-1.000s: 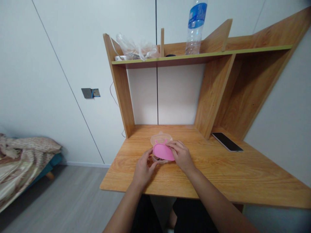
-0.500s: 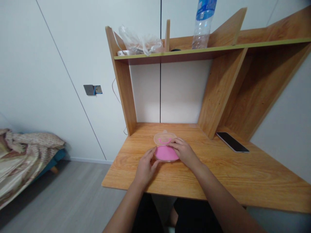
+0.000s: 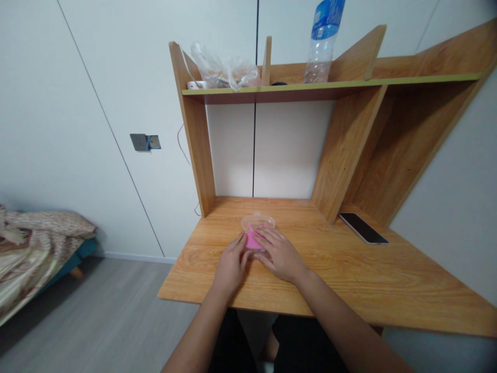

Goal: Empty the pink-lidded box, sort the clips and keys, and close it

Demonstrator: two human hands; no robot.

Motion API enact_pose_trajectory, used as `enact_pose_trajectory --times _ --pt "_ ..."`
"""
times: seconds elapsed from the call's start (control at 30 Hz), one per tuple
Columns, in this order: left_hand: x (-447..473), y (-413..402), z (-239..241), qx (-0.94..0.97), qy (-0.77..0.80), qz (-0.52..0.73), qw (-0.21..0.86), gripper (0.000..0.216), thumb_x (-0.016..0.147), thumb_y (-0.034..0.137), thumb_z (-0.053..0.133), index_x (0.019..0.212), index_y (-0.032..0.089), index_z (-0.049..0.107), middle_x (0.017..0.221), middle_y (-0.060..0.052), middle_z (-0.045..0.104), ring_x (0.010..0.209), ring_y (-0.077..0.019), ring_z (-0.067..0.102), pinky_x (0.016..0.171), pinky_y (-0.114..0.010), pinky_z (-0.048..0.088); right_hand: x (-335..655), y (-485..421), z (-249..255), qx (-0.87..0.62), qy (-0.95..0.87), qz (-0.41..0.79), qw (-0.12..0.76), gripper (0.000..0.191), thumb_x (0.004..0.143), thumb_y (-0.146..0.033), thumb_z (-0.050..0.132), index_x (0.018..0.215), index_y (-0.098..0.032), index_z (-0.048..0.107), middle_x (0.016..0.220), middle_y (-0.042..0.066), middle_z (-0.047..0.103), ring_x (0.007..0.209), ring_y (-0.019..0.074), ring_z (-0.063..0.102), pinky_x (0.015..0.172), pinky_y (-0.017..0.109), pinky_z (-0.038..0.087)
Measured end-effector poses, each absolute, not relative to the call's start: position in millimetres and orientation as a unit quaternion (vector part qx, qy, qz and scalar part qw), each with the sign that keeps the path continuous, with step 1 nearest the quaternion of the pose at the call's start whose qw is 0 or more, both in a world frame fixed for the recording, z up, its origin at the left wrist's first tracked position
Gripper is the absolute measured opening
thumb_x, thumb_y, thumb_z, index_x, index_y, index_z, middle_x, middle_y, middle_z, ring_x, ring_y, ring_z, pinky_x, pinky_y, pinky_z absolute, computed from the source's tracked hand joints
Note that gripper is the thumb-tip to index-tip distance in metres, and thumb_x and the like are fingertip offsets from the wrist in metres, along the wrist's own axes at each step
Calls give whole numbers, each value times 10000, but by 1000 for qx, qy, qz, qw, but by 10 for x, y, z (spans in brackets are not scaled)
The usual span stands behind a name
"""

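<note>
A small oval plastic case (image 3: 254, 241) with a pink inside lies on the desk, its clear lid (image 3: 258, 221) swung back on the far side. A pink handle shows at the lid. At the case's left edge, my left hand (image 3: 230, 265) has its fingers along the side and its thumb at the front, closed on it. My right hand (image 3: 280, 254) covers the right half of the case. Its fingers reach across the pink surface and its thumb is at the front edge; the right rim is hidden beneath it.
On the wooden desk (image 3: 334, 280), a dark-screened tablet (image 3: 363, 228) lies at the right by the shelf upright. The upper shelf (image 3: 287, 93) holds a clear plastic bag (image 3: 227, 70) and a blue-labelled bottle (image 3: 322, 46). A bed (image 3: 46, 243) stands at far left.
My right hand has come left and nearer, from the case's far right rim onto its pink surface. My left hand stays at the left edge. The view has shifted slightly.
</note>
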State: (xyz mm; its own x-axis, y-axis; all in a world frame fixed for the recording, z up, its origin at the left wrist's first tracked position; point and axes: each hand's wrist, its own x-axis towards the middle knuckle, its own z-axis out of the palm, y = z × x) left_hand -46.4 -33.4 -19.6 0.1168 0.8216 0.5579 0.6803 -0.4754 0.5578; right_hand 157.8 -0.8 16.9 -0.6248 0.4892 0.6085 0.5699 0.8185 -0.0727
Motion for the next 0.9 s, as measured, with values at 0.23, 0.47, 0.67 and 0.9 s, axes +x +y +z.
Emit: enact_pose_trajectory --times 0.23,0.47,0.67,0.9 --pt "-458 -320 -199 753 511 415 28 498 947 259 541 1432 153 506 1473 -157 529 1359 -285 510 1134 -506 424 1515 47 34 -310 -898 -88 298 616 895 -287 700 1462 -186 483 1507 151 482 1377 293 491 1145 512 417" --pt "-457 -404 -157 762 532 368 -4 600 925 228 539 1505 170 396 1525 -153 467 1370 -329 475 1113 -535 395 1481 39 36 -311 -897 -111 295 659 883 -270 722 1479 -196 452 1513 155 475 1391 303 472 1165 528 386" --pt "-449 -418 -180 761 522 386 -4 621 913 221 528 1511 153 375 1522 -168 465 1390 -328 450 1141 -536 369 1512 1 96 -287 -890 -112 336 516 892 -324 696 1381 -235 556 1390 112 613 1336 303 517 1160 571 359" --pt "-483 -385 -115 716 510 477 -23 557 906 178 530 1455 153 436 1439 -179 542 1338 -310 510 1111 -537 429 1592 -76 146 -331 -835 -80 432 387 963 -273 538 1347 -245 570 1337 106 629 1272 276 546 1096 515 408"
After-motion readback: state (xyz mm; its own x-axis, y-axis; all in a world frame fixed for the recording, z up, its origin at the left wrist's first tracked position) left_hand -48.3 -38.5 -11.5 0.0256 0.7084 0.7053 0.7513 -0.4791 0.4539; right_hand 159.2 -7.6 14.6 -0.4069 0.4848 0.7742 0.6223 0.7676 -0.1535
